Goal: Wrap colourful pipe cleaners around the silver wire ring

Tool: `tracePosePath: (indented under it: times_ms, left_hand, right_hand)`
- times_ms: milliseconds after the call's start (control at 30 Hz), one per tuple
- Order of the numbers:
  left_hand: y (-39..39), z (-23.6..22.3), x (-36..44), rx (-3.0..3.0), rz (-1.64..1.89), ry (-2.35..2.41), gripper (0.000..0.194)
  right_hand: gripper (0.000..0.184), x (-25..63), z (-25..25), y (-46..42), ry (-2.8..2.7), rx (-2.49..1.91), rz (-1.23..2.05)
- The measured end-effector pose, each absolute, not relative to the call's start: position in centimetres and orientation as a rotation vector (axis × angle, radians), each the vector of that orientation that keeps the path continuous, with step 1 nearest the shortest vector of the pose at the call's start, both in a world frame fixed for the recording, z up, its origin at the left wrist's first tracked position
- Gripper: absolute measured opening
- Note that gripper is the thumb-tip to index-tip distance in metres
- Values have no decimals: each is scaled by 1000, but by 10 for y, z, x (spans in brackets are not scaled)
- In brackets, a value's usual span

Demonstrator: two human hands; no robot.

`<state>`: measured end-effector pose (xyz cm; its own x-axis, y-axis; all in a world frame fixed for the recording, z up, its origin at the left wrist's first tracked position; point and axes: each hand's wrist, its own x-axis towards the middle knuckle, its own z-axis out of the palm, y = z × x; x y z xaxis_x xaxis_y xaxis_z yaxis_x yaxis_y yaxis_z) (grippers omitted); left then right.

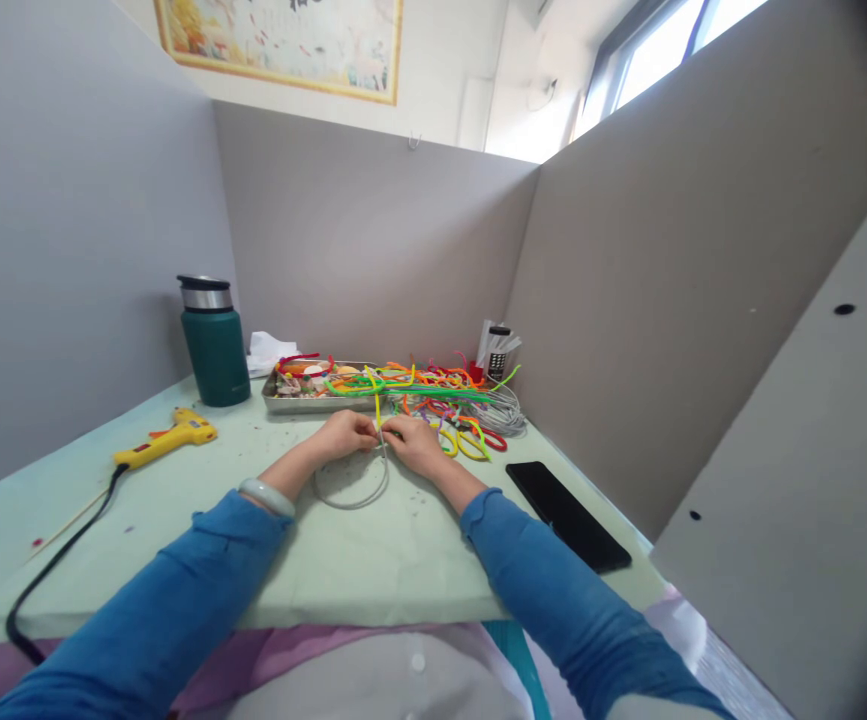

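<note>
My left hand [348, 436] and my right hand [414, 445] meet over the middle of the table, fingers pinched close together. A thin grey wire loop [356, 505] curves toward me from between them, and the left fingers close on its upper part. From the right fingertips a yellow pipe cleaner [378, 408] sticks upward. My fingers hide where the wire and pipe cleaner meet. Just beyond the hands lies a pile of coloured pipe cleaners [440, 385], partly over a metal tray [313, 404] of small craft pieces.
A yellow glue gun [170, 438] with a black cord lies at left, near a green bottle [215, 350]. A black phone [568, 515] lies at right. Coiled grey wire [504, 412], yellow-handled scissors [472, 445] and a cup of white sticks [499, 352] stand or lie behind. Grey partitions [373, 230] enclose the table.
</note>
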<state>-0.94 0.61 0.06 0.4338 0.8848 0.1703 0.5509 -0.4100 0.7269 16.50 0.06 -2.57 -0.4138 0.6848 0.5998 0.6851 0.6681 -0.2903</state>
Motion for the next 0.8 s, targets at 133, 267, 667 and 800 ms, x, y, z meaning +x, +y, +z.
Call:
tracePosePath:
  times_ms: [133, 267, 667, 800]
  left_hand:
    - [6, 1, -9, 2078, 738, 1212, 24]
    - [6, 2, -9, 2071, 732, 1223, 25]
    - [10, -1, -11, 2121, 696, 1246, 27]
    - [8, 1, -10, 2092, 693, 1243, 27]
  right_hand:
    - [16, 166, -25, 2, -2181, -1031, -14]
    - [15, 168, -24, 2, -2198, -1024, -22]
    - [17, 171, -24, 7, -2253, -982, 35]
    - [17, 171, -24, 7, -2245, -984, 47]
